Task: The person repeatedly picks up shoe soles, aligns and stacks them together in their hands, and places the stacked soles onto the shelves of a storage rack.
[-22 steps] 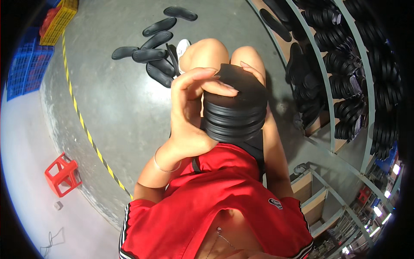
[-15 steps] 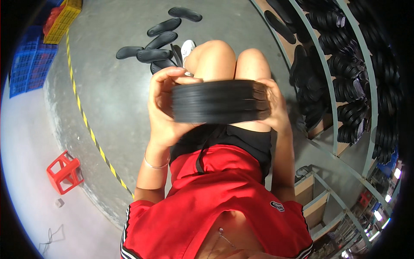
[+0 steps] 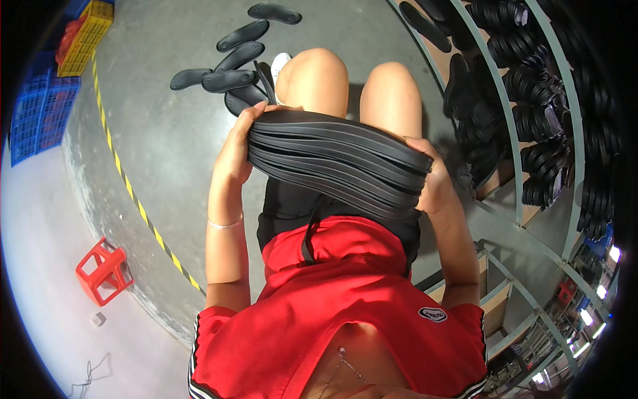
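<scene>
Between both hands I hold a thick stack of black shoe soles above my lap, seen side-on with its layered edges toward me. My left hand is closed round the left end, thumb on top. At the other end my right hand grips the stack, with its fingers partly hidden behind it. The stack slants down to the right. On the floor past my left hand lie several loose black soles, one of them a flat sole near my white shoe.
A metal rack filled with bundled black soles stands close on my right. To the left are a blue crate, a yellow crate and a red stool. Yellow-black tape runs along the floor.
The stack has tilted, its right end now lower, and its layers show more distinctly. Both hands still hold its ends, and my right hand has moved slightly right and down. My knees have spread apart.
</scene>
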### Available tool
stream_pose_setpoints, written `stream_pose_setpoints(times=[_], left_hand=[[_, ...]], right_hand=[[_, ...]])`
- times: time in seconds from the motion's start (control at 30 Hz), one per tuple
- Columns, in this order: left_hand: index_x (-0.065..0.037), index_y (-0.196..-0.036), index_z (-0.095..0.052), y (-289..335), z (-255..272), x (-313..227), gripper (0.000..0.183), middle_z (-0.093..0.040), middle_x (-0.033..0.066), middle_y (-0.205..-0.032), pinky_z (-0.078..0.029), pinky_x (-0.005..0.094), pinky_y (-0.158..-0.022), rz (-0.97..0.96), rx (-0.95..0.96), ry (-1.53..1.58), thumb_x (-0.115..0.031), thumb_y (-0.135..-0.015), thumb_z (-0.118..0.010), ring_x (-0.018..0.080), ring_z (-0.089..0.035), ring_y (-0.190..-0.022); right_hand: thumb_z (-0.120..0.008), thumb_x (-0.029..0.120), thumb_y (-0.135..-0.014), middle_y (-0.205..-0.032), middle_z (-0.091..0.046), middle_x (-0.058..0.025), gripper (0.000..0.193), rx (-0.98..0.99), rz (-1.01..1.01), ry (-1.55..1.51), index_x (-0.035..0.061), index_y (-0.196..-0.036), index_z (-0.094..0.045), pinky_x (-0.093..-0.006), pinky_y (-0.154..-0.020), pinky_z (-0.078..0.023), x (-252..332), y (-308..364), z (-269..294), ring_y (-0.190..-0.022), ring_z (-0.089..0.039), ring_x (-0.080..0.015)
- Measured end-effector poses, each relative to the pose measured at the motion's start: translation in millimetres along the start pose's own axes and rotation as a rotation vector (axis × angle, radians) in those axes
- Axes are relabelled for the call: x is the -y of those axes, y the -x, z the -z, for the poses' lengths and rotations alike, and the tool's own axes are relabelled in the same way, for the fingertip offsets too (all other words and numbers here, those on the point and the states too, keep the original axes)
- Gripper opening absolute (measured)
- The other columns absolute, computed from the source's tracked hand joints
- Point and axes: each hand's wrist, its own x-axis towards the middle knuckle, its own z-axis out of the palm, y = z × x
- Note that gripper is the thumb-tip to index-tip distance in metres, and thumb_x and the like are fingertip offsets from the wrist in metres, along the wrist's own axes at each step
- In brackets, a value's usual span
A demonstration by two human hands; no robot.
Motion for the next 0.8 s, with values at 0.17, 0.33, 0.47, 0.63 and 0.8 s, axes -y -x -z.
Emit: stream_pose_setpoints(times=[0.17, 0.33, 0.47, 0.63, 0.8], left_hand=[[0.005, -0.113, -0.064, -4, 11, 10, 0.056, -0.068, 0.0172, -0.108, -0.048, 0.0321, -0.090, 0.068, -0.079, 0.079, -0.044, -0.093, -0.046, 0.0230, -0.065, -0.098], [0.005, -0.111, -0.065, -4, 15, 10, 0.056, -0.069, 0.0169, -0.105, -0.049, 0.0319, -0.089, 0.050, -0.073, 0.091, -0.044, -0.093, -0.047, 0.0234, -0.066, -0.096], [0.006, -0.109, -0.065, -3, 16, 10, 0.056, -0.070, 0.0166, -0.103, -0.050, 0.0314, -0.087, 0.102, -0.117, 0.106, -0.044, -0.093, -0.047, 0.0233, -0.067, -0.093], [0.005, -0.107, -0.066, -1, 24, 12, 0.056, -0.070, 0.0161, -0.102, -0.051, 0.0312, -0.085, 0.108, -0.128, 0.116, -0.046, -0.092, -0.047, 0.0228, -0.067, -0.091], [0.001, -0.117, -0.062, 17, 16, 0, 0.047, -0.067, 0.0103, -0.104, -0.046, 0.0292, -0.091, -0.125, -0.254, 0.058, -0.037, -0.091, -0.056, 0.0178, -0.062, -0.098]], right_hand=[[-0.057, 0.042, -0.088, -0.106, -0.068, -0.0111, 0.049, -0.013, -0.103, 0.051, 0.0023, -0.114, -0.064, -0.0408, -0.080, -0.056, 3, -10, 0, -0.091, -0.067, -0.0223], [-0.057, 0.048, -0.087, -0.102, -0.068, -0.0084, 0.048, -0.062, -0.099, 0.135, 0.0065, -0.109, -0.067, -0.0402, -0.077, -0.057, 1, -15, -5, -0.089, -0.067, -0.0202], [-0.058, 0.050, -0.086, -0.100, -0.068, -0.0077, 0.050, -0.076, -0.124, 0.179, 0.0061, -0.108, -0.067, -0.0402, -0.075, -0.057, 1, -18, -7, -0.087, -0.067, -0.0201], [-0.059, 0.048, -0.085, -0.105, -0.066, -0.0089, 0.052, -0.020, -0.245, 0.151, 0.0039, -0.111, -0.064, -0.0411, -0.077, -0.056, 5, -25, -8, -0.093, -0.065, -0.0201], [-0.068, 0.024, -0.080, -0.129, -0.053, -0.0149, 0.067, 0.366, -0.009, 0.471, -0.0013, -0.137, -0.043, -0.0338, -0.103, -0.039, -1, -12, -18, -0.119, -0.053, -0.0223]])
